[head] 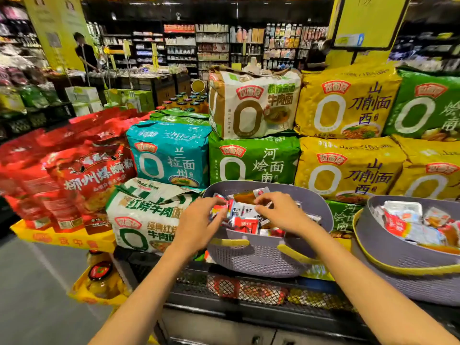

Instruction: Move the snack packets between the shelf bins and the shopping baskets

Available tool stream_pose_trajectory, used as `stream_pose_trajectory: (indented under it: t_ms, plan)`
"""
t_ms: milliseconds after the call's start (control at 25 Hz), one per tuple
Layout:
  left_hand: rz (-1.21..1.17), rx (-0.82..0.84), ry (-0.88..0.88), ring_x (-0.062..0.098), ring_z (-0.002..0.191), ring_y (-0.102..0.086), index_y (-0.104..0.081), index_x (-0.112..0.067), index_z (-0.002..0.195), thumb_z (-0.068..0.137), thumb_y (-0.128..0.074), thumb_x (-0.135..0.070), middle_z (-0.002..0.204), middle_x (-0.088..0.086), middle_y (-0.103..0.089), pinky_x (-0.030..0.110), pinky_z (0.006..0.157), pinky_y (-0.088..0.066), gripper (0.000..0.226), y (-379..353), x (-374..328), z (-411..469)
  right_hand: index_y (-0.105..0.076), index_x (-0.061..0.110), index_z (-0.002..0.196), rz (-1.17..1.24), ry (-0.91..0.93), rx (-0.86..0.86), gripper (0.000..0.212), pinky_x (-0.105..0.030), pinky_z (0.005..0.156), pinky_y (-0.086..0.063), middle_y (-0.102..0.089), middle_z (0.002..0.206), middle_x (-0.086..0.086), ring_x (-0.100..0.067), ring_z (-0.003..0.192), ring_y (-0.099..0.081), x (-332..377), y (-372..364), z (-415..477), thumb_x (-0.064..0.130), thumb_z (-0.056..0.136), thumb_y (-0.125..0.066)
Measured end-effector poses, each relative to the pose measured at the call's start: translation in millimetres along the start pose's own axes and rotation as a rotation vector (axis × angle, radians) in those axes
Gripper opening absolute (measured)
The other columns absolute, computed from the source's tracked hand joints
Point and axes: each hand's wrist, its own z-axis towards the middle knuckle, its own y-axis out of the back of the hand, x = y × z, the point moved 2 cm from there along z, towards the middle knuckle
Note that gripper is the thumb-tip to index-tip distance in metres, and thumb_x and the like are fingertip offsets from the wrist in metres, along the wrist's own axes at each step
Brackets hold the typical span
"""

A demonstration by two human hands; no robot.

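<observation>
A grey perforated shopping basket [263, 260] with yellow handles stands on the black mesh shelf in front of me, filled with small red, white and orange snack packets [242, 211]. Both hands are inside it. My left hand [199, 220] has its fingers closed on a red and white packet at the left of the pile. My right hand [278, 210] pinches a small packet near the top of the pile. A second grey basket [398, 245] with similar packets [410, 225] sits at the right.
Large noodle multipacks are stacked behind and beside the baskets: white [149, 215], teal [169, 155], green [254, 160], yellow [348, 168]. Red bags [74, 175] lie on a yellow tray at the left. Jars [100, 277] stand below. A person [86, 54] stands far back.
</observation>
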Motion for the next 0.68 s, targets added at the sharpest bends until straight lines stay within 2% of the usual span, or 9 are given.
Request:
stream_pose_trajectory:
  t_ms: [80, 120, 240, 360, 440, 520, 600, 680]
  plan:
    - [-0.007, 0.014, -0.063, 0.02, 0.086, -0.062, -0.068, -0.016, 0.099, 0.09, -0.039, -0.045, 0.092, 0.0, -0.07, 0.033, 0.086, -0.045, 0.042, -14.7, 13.4, 12.7, -0.068, 0.017, 0.108, -0.171, 0.025, 0.138, 0.024, -0.028, 0.08, -0.046, -0.067, 0.104, -0.004, -0.02, 0.09, -0.061, -8.4, -15.5, 27.1, 0.029, 0.089, -0.06]
    - [-0.012, 0.004, -0.077, 0.021, 0.083, -0.062, -0.069, -0.014, 0.094, 0.089, -0.039, -0.043, 0.087, 0.001, -0.07, 0.033, 0.093, -0.041, 0.042, -21.4, 17.1, 13.8, -0.068, 0.02, 0.106, -0.241, 0.04, 0.204, 0.025, -0.029, 0.079, -0.048, -0.068, 0.1, -0.002, -0.02, 0.089, -0.062, -12.3, -23.9, 34.6, 0.033, 0.087, -0.062]
    - [-0.039, -0.035, -0.091, 0.021, 0.079, -0.063, -0.069, -0.014, 0.09, 0.09, -0.041, -0.039, 0.082, 0.0, -0.07, 0.022, 0.095, -0.028, 0.038, -27.9, 23.1, 16.1, -0.068, 0.029, 0.099, -0.347, 0.038, 0.266, 0.024, -0.036, 0.076, -0.052, -0.07, 0.096, 0.001, -0.017, 0.086, -0.063, -19.7, -40.6, 45.0, 0.043, 0.08, -0.062]
    - [-0.052, -0.018, -0.083, 0.02, 0.083, -0.063, -0.069, -0.017, 0.095, 0.089, -0.04, -0.043, 0.085, -0.001, -0.07, 0.023, 0.096, -0.029, 0.039, -28.4, 26.0, 16.7, -0.066, 0.027, 0.079, -0.184, 0.039, 0.285, 0.005, -0.022, 0.061, -0.046, -0.066, 0.071, 0.009, 0.002, 0.061, -0.056, -24.1, -36.3, 51.0, 0.025, 0.079, -0.071]
    - [-0.068, 0.022, -0.057, 0.019, 0.089, -0.063, -0.068, -0.019, 0.101, 0.088, -0.039, -0.048, 0.092, -0.002, -0.071, 0.026, 0.098, -0.031, 0.043, -25.4, 22.0, 18.1, -0.064, 0.022, 0.074, -0.024, 0.01, 0.28, 0.015, -0.014, 0.056, -0.039, -0.06, 0.059, 0.015, 0.007, 0.051, -0.052, -23.5, -24.6, 50.9, 0.01, 0.079, -0.073]
    - [-0.085, 0.077, -0.013, 0.014, 0.097, -0.061, -0.067, -0.023, 0.109, 0.086, -0.04, -0.053, 0.102, -0.005, -0.071, 0.024, 0.096, -0.033, 0.046, -21.8, 19.7, 23.7, -0.066, 0.017, 0.078, 0.133, -0.006, 0.224, 0.014, -0.011, 0.057, -0.04, -0.058, 0.06, 0.016, 0.006, 0.052, -0.051, -18.7, -7.3, 51.4, 0.005, 0.079, -0.073]
    - [-0.135, 0.126, 0.024, 0.009, 0.099, -0.061, -0.066, -0.026, 0.115, 0.084, -0.044, -0.054, 0.105, -0.008, -0.07, 0.024, 0.088, -0.042, 0.046, -18.1, 16.6, 33.9, -0.066, 0.009, 0.085, 0.306, 0.0, 0.18, 0.011, -0.009, 0.057, -0.043, -0.06, 0.067, 0.006, 0.002, 0.057, -0.053, -11.3, 9.9, 53.3, 0.001, 0.08, -0.07]
    - [-0.387, 0.212, 0.065, 0.001, 0.092, -0.064, -0.067, -0.025, 0.113, 0.088, -0.054, -0.045, 0.101, -0.009, -0.071, 0.022, 0.079, -0.048, 0.035, -18.3, 9.5, 46.6, -0.067, 0.01, 0.085, 0.393, 0.041, 0.134, 0.011, -0.01, 0.059, -0.046, -0.062, 0.072, 0.001, 0.001, 0.061, -0.057, -1.2, 22.9, 55.3, 0.0, 0.079, -0.069]
